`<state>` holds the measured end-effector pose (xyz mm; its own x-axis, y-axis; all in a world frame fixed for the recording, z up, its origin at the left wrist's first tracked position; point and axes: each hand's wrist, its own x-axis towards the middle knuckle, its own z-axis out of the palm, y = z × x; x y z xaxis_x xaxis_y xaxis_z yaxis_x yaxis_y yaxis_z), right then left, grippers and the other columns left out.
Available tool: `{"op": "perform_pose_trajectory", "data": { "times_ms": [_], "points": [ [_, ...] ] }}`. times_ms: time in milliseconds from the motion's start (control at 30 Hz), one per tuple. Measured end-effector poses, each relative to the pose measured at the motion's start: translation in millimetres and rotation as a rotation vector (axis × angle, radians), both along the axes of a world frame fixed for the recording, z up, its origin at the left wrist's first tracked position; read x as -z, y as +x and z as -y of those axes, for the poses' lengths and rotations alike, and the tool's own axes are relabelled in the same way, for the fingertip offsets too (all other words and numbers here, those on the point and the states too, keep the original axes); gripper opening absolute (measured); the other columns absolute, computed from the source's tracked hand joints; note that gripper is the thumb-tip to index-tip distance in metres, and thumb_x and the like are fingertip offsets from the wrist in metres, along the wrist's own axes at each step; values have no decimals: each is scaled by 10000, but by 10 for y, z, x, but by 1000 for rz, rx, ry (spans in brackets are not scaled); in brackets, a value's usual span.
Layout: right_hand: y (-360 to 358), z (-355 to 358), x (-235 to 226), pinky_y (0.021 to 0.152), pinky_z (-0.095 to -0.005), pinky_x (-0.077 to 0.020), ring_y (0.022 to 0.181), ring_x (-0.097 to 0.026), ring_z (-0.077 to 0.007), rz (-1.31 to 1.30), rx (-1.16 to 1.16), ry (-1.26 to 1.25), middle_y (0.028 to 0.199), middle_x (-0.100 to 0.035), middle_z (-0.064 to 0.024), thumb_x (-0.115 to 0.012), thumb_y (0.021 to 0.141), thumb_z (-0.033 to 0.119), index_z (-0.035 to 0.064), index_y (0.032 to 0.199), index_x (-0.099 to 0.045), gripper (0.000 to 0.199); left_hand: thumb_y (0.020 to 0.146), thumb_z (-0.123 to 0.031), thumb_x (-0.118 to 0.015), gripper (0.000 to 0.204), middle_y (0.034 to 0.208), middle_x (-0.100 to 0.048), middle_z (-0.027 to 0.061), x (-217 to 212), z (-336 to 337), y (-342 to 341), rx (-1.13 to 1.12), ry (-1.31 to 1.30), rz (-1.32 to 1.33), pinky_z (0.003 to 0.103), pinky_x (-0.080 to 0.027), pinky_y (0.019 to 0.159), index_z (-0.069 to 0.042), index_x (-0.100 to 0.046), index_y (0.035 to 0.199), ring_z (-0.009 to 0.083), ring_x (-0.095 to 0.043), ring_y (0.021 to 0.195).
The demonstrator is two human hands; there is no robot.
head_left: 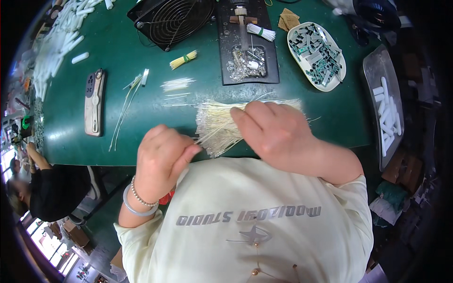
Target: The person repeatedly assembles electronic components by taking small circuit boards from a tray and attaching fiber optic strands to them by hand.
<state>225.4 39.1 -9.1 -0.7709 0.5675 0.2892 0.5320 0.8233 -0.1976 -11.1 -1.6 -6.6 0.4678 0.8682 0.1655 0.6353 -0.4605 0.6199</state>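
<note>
Head view, green bench [132,52].

Right hand [276,134] is lying palm-down over a fanned sheaf of thin pale wires [219,125], fingers curled onto the strands and pressing them to the bench. Left hand [163,158] is pinching narrow at the sheaf's near-left tip, thumb against forefinger; it looks to be drawing off a few strands, though the count is too fine to tell. The sheaf is sitting at the bench's near edge, just in front of the person's chest.

Risks, as judged from here:
- The near ends are overhanging the bench edge, so a loose pull could be spilling strands to the floor.
- If the right hand's pressure is uneven, the fan could be sliding or tangling (the strands are already crossing near the tip).
- Stray wires [177,85] are lying further out, with a small yellow bundle [183,60] beyond them; they could be getting mixed in.

Hard to make out:
- The sheaf's right half is hidden under the right hand.
- Left fingertips are partly masked by the knuckles.
- The fan [172,19] and the black jig [245,42] are cut off at the top; the tray of white tubes [388,106] is bending into the dark rim.
- The phone [93,101] is lying face-down, well apart.
</note>
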Motion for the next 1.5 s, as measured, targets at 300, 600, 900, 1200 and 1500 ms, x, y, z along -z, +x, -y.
{"op": "perform_pose_trajectory", "data": {
  "times_ms": [300,600,900,1200,1500],
  "points": [
    [43,-80,42,508,-314,-466,632,-570,-222,-33,20,-146,796,-523,-87,-611,649,19,-9,969,-610,321,794,-144,-664,156,932,-577,110,-244,-50,-24,-171,50,-93,350,-425,626,-34,-554,806,240,-518,757],
    [119,115,42,512,-342,-444,637,-562,-243,-36,36,-39,762,-530,-65,-613,690,18,48,926,-615,238,834,-155,-667,179,898,-515,53,-916,99,480,231,-174,998,348,-455,666,-97,-498,835,190,-475,750],
    [90,38,-163,535,-334,-485,622,-585,-242,-203,8,19,725,-530,-87,-614,653,-7,30,871,-622,221,824,-159,-656,169,866,-527,61,-1402,233,862,150,32,929,316,-427,642,-113,-494,832,184,-477,732],
    [345,-31,264,539,-359,-488,599,-579,-268,-355,72,-37,710,-541,-94,-637,734,13,49,837,-628,109,814,-164,-645,160,835,-538,68,-1436,376,1302,204,18,1074,284,-400,617,-129,-490,829,179,-478,714],
    [365,-93,67,541,-337,-487,639,-599,-238,-342,37,-56,751,-562,-77,-654,676,-7,44,884,-633,215,777,-149,-697,282,955,-625,113,-421,-155,809,-110,251,-86,299,-471,702,-65,-568,1013,210,-611,819]
  ]
}}
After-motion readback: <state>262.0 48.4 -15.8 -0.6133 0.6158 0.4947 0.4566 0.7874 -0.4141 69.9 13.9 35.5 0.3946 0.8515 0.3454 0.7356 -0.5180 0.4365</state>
